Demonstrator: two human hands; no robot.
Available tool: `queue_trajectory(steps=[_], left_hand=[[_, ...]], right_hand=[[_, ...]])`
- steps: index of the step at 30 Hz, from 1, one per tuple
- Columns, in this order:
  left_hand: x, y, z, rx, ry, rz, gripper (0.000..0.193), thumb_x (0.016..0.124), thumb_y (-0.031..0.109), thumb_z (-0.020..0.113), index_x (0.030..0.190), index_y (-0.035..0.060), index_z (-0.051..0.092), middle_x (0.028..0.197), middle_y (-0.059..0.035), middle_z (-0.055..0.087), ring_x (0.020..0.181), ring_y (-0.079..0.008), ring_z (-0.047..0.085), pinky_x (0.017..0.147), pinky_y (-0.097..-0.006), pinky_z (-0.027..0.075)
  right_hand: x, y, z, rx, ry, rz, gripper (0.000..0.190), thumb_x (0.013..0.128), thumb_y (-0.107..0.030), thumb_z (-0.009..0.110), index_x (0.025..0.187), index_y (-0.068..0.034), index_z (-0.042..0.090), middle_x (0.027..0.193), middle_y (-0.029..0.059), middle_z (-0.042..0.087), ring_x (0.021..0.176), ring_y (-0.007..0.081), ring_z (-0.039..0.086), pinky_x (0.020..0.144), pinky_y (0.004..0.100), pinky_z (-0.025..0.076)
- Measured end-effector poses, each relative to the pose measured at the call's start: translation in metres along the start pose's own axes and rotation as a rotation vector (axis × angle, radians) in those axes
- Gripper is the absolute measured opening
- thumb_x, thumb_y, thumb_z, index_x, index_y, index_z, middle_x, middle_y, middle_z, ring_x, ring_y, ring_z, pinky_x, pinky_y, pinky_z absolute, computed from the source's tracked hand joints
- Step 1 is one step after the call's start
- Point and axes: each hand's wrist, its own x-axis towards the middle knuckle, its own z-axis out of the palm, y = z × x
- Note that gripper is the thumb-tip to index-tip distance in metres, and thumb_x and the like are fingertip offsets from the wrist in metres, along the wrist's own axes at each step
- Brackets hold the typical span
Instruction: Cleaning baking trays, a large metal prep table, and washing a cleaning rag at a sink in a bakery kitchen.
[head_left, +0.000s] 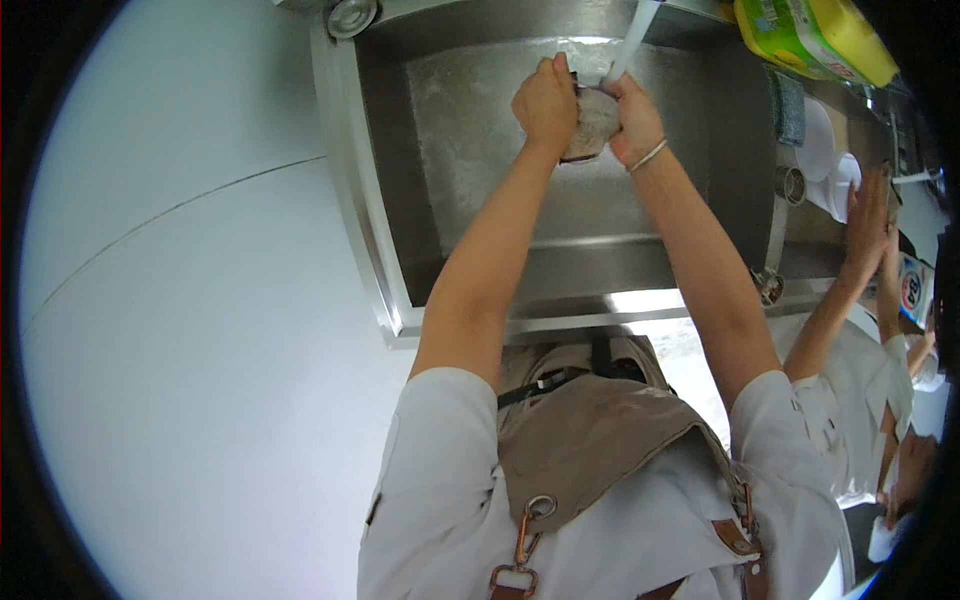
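Note:
Over the stainless-steel sink basin (600, 202), my left hand (546, 109) and my right hand (637, 120) hold a beige-grey piece (596, 124) between them. It has a dark edge at the bottom and dark bits by my left fingers; whether it is cloth or something else I cannot tell. A pale column (635, 37), which looks like running water, comes down at a slant onto my right fingers. The left hand is closed around the piece's left side. My right fingers grip its right edge, and a thin light band circles that wrist.
A green and yellow package (814, 37) stands at the upper right. Beside the basin lie a grey-green scouring pad (787, 109), white containers (832, 176) and a metal strainer (791, 185). At right, another person's hands (870, 217) work over a neighbouring basin. A white wall (172, 300) bounds the left.

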Motion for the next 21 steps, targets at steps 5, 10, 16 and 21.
queue_trajectory(steps=[5,10,16,21], left_hand=[[-0.034,0.006,0.04,-0.99,-0.359,-0.529,0.099,0.082,0.065,0.055,0.143,0.0005,0.011,0.139,-0.0186,0.036,0.117,-0.0319,0.049,0.095,-0.045,0.04],[-0.006,-0.005,0.016,-1.856,-0.381,-0.631,0.074,0.084,0.047,0.065,0.125,-0.0088,0.039,0.121,-0.0205,0.051,0.105,-0.0282,0.056,0.092,-0.045,0.045],[-0.017,0.002,-0.007,-1.73,-0.623,-0.449,0.036,0.084,0.019,0.07,0.108,-0.0033,0.056,0.108,-0.0144,0.06,0.099,-0.0226,0.059,0.094,-0.0366,0.046],[-0.02,0.007,-0.026,-1.223,-0.952,-0.068,0.03,0.081,0.012,0.072,0.103,-0.0034,0.059,0.092,-0.0116,0.064,0.096,-0.0208,0.06,0.085,-0.0306,0.047]], right_hand=[[0.049,-0.024,-0.039,-0.37,-0.153,-0.529,0.017,0.094,-0.023,0.055,0.104,-0.009,0.058,0.09,0.0038,0.06,0.079,0.0154,0.055,0.069,0.0315,0.046],[-0.012,0.01,-0.018,-0.989,-0.364,-0.782,0.014,0.092,-0.013,0.055,0.104,-0.006,0.056,0.091,0.0034,0.055,0.083,0.0146,0.053,0.075,0.0284,0.045],[0.009,-0.032,-0.038,-0.983,-0.405,-0.827,0.036,0.092,-0.006,0.053,0.127,-0.012,0.044,0.105,0.0021,0.049,0.096,0.0124,0.048,0.084,0.0272,0.043],[0.001,-0.051,-0.015,-0.963,-0.625,-0.491,0.044,0.093,-0.011,0.053,0.135,-0.016,0.042,0.11,0.004,0.049,0.097,0.0134,0.048,0.086,0.0264,0.043]])
